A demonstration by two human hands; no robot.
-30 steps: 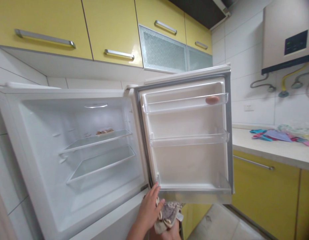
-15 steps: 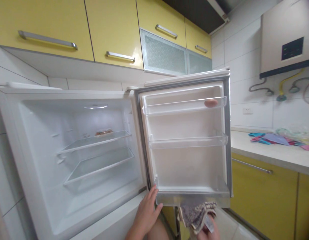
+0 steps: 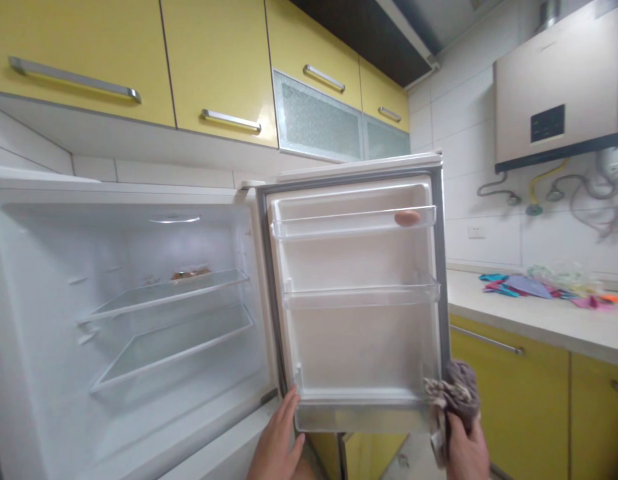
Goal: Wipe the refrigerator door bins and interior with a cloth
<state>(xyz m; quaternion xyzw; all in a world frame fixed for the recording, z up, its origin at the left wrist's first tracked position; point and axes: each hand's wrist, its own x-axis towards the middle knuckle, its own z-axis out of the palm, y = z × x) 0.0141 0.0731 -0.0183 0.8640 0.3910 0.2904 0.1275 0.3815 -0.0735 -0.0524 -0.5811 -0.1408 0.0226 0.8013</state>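
Note:
An open fridge door (image 3: 356,347) stands to the right of the lit fridge interior (image 3: 189,373). My left hand (image 3: 279,437) rests its spread fingers against the lower left corner of the door, by the bottom shelf (image 3: 361,419). In my right hand (image 3: 466,447) is a bunched grey-brown patterned cloth (image 3: 459,390), pressed round the door's lower right corner. A brown egg (image 3: 407,218) lies in the top door shelf. The middle door shelf (image 3: 361,295) holds nothing visible.
Inside the fridge, a small brown packet (image 3: 190,273) sits on the upper glass shelf (image 3: 163,293). Yellow cabinets (image 3: 219,60) hang above. At right are a counter (image 3: 543,320) with colourful cloths (image 3: 529,287) and a wall-mounted heater (image 3: 559,87).
My right hand has moved right with the cloth, from under the bottom shelf to the door's lower right corner. My left hand stays at the lower left corner. The view has shifted right.

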